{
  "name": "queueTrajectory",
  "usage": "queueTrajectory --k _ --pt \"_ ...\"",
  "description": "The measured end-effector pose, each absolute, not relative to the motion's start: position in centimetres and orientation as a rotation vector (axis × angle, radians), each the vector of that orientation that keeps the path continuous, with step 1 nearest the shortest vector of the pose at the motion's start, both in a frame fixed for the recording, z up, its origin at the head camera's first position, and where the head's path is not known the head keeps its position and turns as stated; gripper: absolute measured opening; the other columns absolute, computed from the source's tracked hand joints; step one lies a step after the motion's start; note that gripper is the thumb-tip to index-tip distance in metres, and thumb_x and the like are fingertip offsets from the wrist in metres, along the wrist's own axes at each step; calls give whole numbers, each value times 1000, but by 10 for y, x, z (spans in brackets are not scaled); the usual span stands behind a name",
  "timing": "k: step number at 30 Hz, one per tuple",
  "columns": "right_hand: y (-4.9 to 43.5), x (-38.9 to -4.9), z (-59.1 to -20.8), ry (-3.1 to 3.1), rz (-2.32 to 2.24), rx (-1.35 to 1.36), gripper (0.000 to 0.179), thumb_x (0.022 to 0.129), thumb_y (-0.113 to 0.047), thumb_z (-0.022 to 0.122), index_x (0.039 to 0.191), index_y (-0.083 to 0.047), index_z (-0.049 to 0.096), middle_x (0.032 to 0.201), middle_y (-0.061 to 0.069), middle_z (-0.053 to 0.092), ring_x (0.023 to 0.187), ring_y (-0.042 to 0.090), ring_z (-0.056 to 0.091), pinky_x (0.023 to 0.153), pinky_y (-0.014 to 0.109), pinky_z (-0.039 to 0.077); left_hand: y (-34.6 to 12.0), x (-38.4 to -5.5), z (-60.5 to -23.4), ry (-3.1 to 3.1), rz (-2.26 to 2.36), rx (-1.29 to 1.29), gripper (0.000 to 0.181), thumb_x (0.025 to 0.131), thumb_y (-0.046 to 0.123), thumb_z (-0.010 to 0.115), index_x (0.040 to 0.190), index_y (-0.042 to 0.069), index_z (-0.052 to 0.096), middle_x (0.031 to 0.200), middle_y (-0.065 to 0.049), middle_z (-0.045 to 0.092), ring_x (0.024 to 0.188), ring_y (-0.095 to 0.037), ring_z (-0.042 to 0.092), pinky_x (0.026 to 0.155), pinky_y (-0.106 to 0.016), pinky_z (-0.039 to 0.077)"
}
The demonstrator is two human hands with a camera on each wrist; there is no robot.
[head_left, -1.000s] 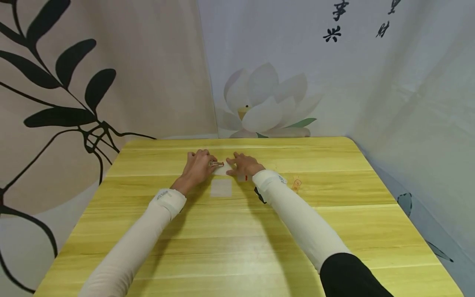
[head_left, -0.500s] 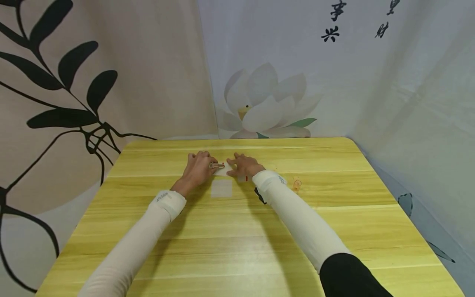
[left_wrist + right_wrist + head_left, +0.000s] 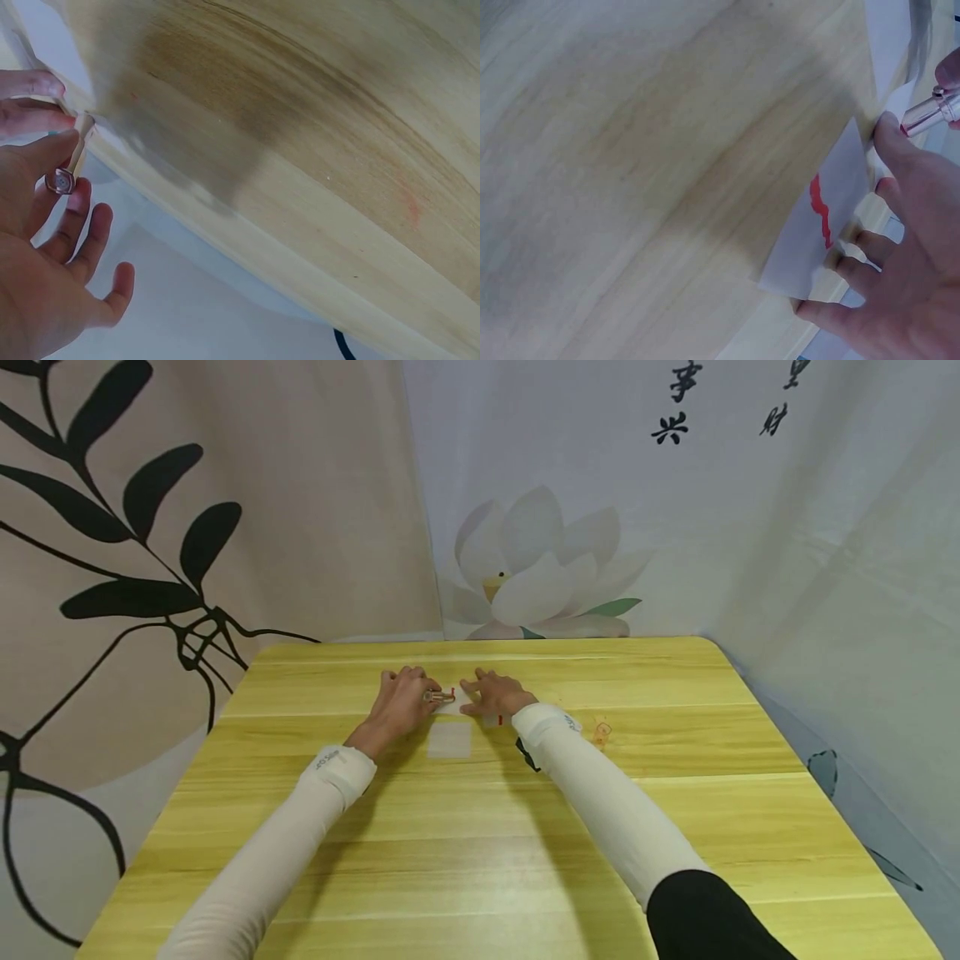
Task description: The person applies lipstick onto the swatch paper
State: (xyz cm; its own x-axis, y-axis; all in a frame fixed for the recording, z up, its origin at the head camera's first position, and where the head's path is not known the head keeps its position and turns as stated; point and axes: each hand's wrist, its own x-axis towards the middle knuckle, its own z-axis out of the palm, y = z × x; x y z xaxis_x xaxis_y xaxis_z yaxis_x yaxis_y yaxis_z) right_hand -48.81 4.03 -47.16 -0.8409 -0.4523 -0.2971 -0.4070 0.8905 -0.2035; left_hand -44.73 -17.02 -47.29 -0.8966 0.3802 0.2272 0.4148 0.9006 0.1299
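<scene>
My left hand [image 3: 401,702] pinches a shiny rose-gold lipstick [image 3: 928,115] between thumb and fingers, its other fingers loosely spread. The lipstick's red tip meets a small white paper [image 3: 448,707] near the table's far side, where a short red mark shows. My right hand [image 3: 495,693] lies with fingers extended, its thumb and index fingertips at that paper's right edge. Under the right hand is another paper [image 3: 795,255] bearing a wavy red stroke. Just nearer to me lies a blank white paper square [image 3: 449,740].
The wooden table [image 3: 480,860] has a faint reddish stain [image 3: 602,734] right of the right forearm. Behind its far edge hangs a printed curtain [image 3: 540,460].
The lipstick tip has moved slightly toward me, and a short red line now shows behind it on the paper. The right hand stays in place.
</scene>
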Motion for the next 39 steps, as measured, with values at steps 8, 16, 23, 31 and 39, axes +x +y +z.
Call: queueTrajectory --k 8,16,23,31,39 --pt "41 -486 -469 2716 -165 -649 70 106 -54 53 166 -29 27 173 11 13 158 35 15 120 56 30 -171 -444 -472 -2854 -260 -631 25 94 24 81 116 14 80 109 -6 69 100 -29 61 98 -57 37" --pt "42 -487 -469 2701 -202 -643 70 106 -53 53 166 -29 26 174 11 11 158 37 14 120 59 29 -169 -440 -470 -2837 -213 -642 24 94 25 81 114 14 81 108 -4 69 105 -28 62 97 -56 37" --pt "43 -485 -467 2689 -212 -644 71 106 -52 54 166 -28 26 174 10 9 159 36 11 119 60 29 -168 -439 -470 -2833 -173 -643 21 93 25 81 112 14 82 105 -3 68 101 -27 61 94 -53 39" --pt "42 -482 -463 2686 -218 -629 70 106 -51 54 166 -29 26 174 9 9 159 35 10 118 62 29 -168 -436 -469 -2841 -181 -644 20 94 25 80 112 15 82 104 -3 68 100 -27 61 95 -53 38" --pt "42 -481 -463 2683 -226 -634 69 107 -51 53 166 -29 26 174 10 8 159 35 9 119 63 27 -166 -433 -468 -2819 -176 -683 19 92 23 82 110 14 82 104 -3 69 101 -27 61 95 -55 39"
